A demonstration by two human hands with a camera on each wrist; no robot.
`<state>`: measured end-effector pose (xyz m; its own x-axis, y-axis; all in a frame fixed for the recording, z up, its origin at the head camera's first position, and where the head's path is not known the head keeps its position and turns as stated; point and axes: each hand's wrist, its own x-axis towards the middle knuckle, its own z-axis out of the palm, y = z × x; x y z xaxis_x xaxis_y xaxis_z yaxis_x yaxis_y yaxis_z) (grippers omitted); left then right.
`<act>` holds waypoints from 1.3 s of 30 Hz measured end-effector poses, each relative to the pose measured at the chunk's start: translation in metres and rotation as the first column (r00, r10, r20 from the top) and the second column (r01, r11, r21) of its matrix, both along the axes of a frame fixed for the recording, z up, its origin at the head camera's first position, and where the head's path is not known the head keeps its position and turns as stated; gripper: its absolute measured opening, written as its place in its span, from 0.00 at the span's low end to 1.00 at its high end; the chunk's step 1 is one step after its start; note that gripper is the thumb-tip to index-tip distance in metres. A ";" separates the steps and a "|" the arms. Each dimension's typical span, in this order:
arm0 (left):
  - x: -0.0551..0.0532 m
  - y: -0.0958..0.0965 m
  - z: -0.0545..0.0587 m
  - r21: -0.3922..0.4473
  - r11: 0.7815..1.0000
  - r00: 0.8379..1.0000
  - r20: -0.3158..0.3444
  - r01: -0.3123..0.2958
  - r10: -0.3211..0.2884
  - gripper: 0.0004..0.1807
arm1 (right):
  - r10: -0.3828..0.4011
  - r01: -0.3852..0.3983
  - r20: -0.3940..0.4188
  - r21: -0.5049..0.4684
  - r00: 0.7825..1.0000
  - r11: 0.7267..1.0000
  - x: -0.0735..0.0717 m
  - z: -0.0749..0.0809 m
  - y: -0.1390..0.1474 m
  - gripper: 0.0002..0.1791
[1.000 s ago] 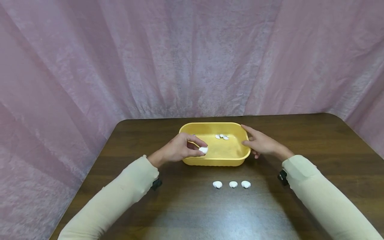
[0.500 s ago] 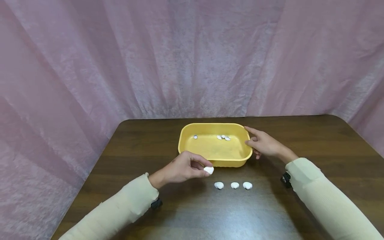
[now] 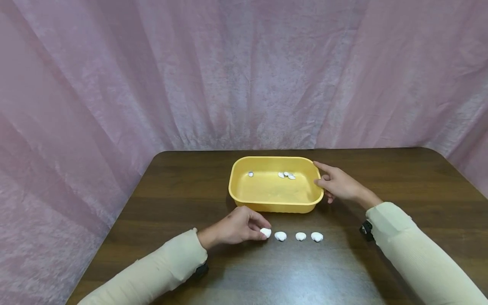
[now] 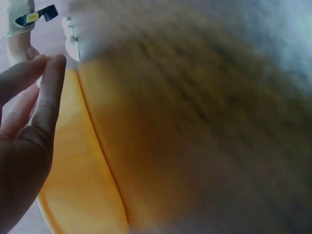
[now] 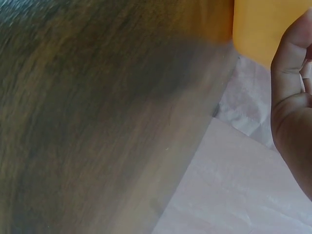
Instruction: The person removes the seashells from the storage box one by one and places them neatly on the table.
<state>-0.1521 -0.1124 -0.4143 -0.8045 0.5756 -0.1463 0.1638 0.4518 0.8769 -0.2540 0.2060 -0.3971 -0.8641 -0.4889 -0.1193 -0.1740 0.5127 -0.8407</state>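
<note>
In the head view my left hand (image 3: 242,225) pinches a white seashell (image 3: 265,232) between thumb and fingertips, low over the table at the left end of a row. Three more white seashells (image 3: 280,236) lie in that row to its right. Fingers mostly hide the held shell in the left wrist view. Behind the row stands a yellow plastic tub (image 3: 276,203) with several small shells (image 3: 291,176) on its floor. At the tub's right end my right hand (image 3: 341,183) holds the rim, thumb over the edge and the lower fingers outside the wall.
The brown wooden table (image 3: 183,186) has rounded far corners. A pink velvet curtain (image 3: 244,76) hangs right behind its far edge. One small shell (image 3: 250,174) sits apart at the tub's left side.
My left hand has carried the shell out from over the tub, toward me and down to the left end of the row. The right hand has stayed at the tub's rim.
</note>
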 end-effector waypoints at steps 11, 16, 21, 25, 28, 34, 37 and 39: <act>-0.005 0.003 -0.003 -0.120 0.992 0.999 -0.033 0.026 -0.030 0.09 | -0.009 0.009 -0.013 0.017 1.000 1.000 0.000 0.001 0.003 0.39; -0.006 0.003 -0.004 -0.163 0.985 0.996 -0.068 0.051 -0.063 0.07 | -0.003 0.003 -0.023 0.021 1.000 1.000 0.000 0.000 0.002 0.39; -0.007 0.004 -0.003 -0.236 0.969 0.978 -0.173 0.072 -0.115 0.08 | -0.008 0.009 -0.029 0.029 1.000 1.000 0.001 -0.001 0.002 0.39; -0.008 0.005 -0.003 -0.281 0.957 0.957 -0.249 0.077 -0.150 0.08 | -0.014 0.015 -0.035 0.031 0.999 0.999 0.000 0.000 0.002 0.39; -0.008 0.005 -0.002 -0.287 0.954 0.951 -0.263 0.083 -0.162 0.05 | -0.012 0.013 -0.038 0.035 0.999 0.999 0.001 0.000 0.002 0.39; -0.008 0.004 -0.003 -0.280 0.955 0.945 -0.276 0.096 -0.175 0.05 | -0.013 0.015 -0.046 0.050 0.999 0.999 0.001 0.001 0.003 0.39; -0.008 0.004 -0.003 -0.276 0.956 0.948 -0.267 0.098 -0.174 0.05 | -0.012 0.015 -0.048 0.055 0.999 0.998 0.002 0.001 0.004 0.39; -0.008 0.004 -0.003 -0.275 0.957 0.951 -0.257 0.098 -0.171 0.05 | -0.011 0.014 -0.049 0.055 0.999 0.998 0.002 0.001 0.005 0.38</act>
<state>-0.1597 -0.1086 -0.4170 -0.7517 0.6538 -0.0868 0.4568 0.6111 0.6464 -0.2519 0.2107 -0.3962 -0.8754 -0.4720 -0.1041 -0.2072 0.5609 -0.8015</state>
